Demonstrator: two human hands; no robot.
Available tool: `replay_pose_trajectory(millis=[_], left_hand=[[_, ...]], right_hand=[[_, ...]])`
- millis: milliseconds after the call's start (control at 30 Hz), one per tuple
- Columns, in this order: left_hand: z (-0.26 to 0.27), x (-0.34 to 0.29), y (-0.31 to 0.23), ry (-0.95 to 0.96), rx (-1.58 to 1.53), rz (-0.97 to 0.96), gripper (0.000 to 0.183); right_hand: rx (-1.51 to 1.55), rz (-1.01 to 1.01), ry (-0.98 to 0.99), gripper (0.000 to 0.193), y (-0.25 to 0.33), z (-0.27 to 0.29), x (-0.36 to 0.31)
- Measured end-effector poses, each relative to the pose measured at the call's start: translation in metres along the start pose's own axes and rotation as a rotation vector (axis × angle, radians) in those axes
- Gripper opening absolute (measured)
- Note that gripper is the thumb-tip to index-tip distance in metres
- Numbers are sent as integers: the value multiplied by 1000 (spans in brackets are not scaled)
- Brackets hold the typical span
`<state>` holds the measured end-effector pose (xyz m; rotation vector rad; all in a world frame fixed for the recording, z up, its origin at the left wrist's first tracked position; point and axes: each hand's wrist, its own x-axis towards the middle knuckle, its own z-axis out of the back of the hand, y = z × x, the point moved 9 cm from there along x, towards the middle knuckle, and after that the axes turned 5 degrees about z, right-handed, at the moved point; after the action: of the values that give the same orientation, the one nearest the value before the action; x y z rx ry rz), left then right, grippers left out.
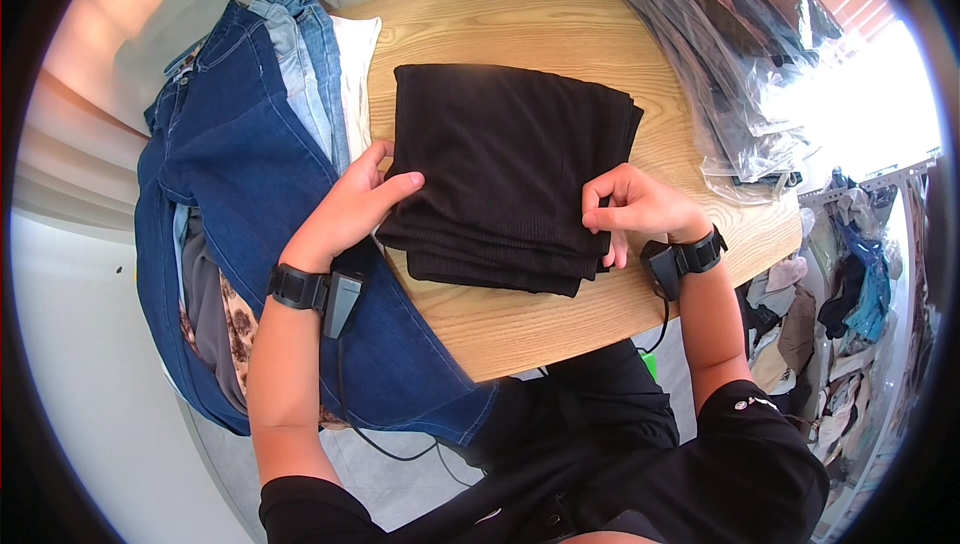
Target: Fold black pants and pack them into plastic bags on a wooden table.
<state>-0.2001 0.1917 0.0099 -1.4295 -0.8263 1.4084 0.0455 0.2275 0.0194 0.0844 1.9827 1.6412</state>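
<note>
A black garment (510, 164) of finely ribbed cloth lies folded into a thick, roughly square bundle on the wooden table. Its folded layers show along the near edge; what kind of garment it is cannot be told. My left hand (355, 199) grips the bundle's left edge, thumb on top and some fingers hidden at the side. At the near right corner, my right hand (640, 206) pinches the cloth between thumb and curled fingers, with other fingertips showing below the edge. Both wrists wear black straps with small boxes and cables.
Blue jeans (240, 134) and other clothes are heaped at the left, draping over the edge of the table (500, 29). Clear-bagged dark clothes (730, 54) lie at the far right. Beyond the right edge, a rack (880, 184) stands beside more bagged clothes (800, 314).
</note>
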Motion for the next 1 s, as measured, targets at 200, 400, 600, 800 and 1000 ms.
replay_pose_trajectory(millis=[200, 400, 600, 800, 1000], left_hand=[[4, 1, 4, -13, 6, 9, 51], [1, -8, -13, -56, 200, 253, 51], [15, 4, -1, 122, -533, -89, 43], [39, -8, 16, 30, -633, 21, 41], [83, 25, 43, 270, -754, -158, 49]], right_hand=[[-1, -2, 12, 17, -3, 0, 3], [-4, 74, -81, 15, 7, 4, -6], [-89, 480, -491, 28, 11, 37, -136], [-377, 475, -1320, 17, -6, 148, -413], [-1780, 131, -2023, 44, 60, 172, -647]])
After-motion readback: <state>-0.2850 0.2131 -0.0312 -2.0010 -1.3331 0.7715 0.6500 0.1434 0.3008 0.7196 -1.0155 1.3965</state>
